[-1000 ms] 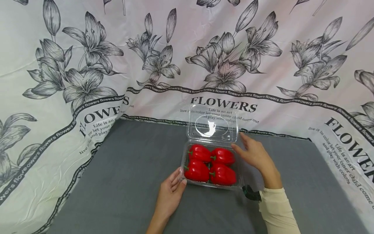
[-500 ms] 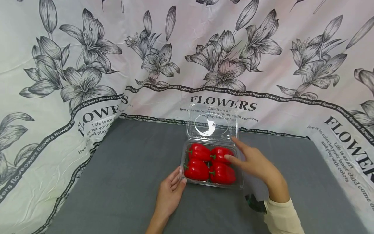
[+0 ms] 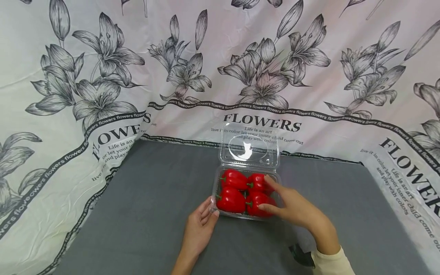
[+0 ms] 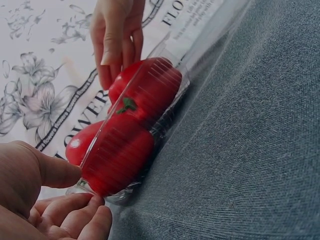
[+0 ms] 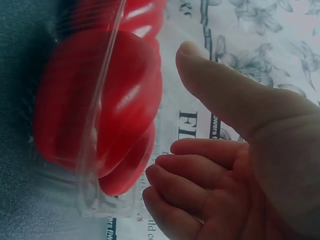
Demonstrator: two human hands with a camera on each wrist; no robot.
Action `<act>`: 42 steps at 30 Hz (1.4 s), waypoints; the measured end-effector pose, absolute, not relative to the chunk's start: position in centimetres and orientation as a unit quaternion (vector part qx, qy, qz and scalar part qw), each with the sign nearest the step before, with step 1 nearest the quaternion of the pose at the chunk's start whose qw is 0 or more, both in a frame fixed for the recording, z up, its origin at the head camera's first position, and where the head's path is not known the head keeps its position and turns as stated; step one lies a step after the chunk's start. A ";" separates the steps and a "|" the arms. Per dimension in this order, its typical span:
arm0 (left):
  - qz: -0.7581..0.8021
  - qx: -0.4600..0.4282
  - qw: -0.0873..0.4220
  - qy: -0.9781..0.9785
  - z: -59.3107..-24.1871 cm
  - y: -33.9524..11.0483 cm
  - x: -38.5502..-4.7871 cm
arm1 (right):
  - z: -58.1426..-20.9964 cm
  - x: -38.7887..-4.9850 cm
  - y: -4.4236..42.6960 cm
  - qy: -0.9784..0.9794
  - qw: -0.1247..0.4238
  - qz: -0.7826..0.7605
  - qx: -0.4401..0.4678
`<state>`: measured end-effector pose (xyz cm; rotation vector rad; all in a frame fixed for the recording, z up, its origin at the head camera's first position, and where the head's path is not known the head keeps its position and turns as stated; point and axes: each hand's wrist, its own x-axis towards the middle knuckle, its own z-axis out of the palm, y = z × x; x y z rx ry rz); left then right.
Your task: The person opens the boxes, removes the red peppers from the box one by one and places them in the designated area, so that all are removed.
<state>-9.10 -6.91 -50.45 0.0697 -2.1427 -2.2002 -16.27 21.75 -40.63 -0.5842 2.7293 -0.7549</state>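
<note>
A clear plastic container (image 3: pixel 214 187) lies on the grey surface, its lid (image 3: pixel 269 160) raised at the back. Several red bell peppers (image 3: pixel 232 199) with green stems fill it. At its front left corner, my left hand (image 3: pixel 198 229) pinches the rim between thumb and fingers, as the left wrist view also shows. Over the right-hand peppers hovers my right hand (image 3: pixel 300 210), thumb and fingers apart and holding nothing. In the right wrist view the palm and fingers of that hand (image 5: pixel 240 155) stand beside the nearest pepper (image 5: pixel 130 95); no contact shows there.
Grey cloth (image 3: pixel 154 191) covers the surface around the container. Behind it and on both sides rises a white sheet (image 3: pixel 192 122) with flower drawings and lettering. A dark strap-like item (image 3: pixel 300 256) hangs near the right wrist.
My right hand has moved from beside the lid's right corner forward and down, over the right-hand peppers. The left hand, container and peppers have stayed in place.
</note>
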 end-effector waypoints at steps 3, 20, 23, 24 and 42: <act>-0.713 0.022 0.038 -0.700 -50.4 -6.9 -9.1 | -40.7 -16.0 21.8 0.937 0.118 -0.258 -0.205; -0.713 0.020 0.036 -0.699 -50.4 -6.9 -9.3 | -41.0 -14.2 21.5 0.947 0.127 -0.225 -0.189; -0.713 0.023 0.038 -0.699 -50.3 -6.9 -9.2 | -41.3 -14.1 21.2 0.949 0.127 -0.224 -0.183; -0.714 0.026 0.038 -0.699 -50.3 -6.9 -9.2 | -41.4 -14.1 21.1 0.949 0.127 -0.224 -0.181; -0.707 0.031 0.035 -0.706 -50.6 -6.9 -9.3 | -42.2 -13.2 20.3 0.959 0.087 -0.208 -0.173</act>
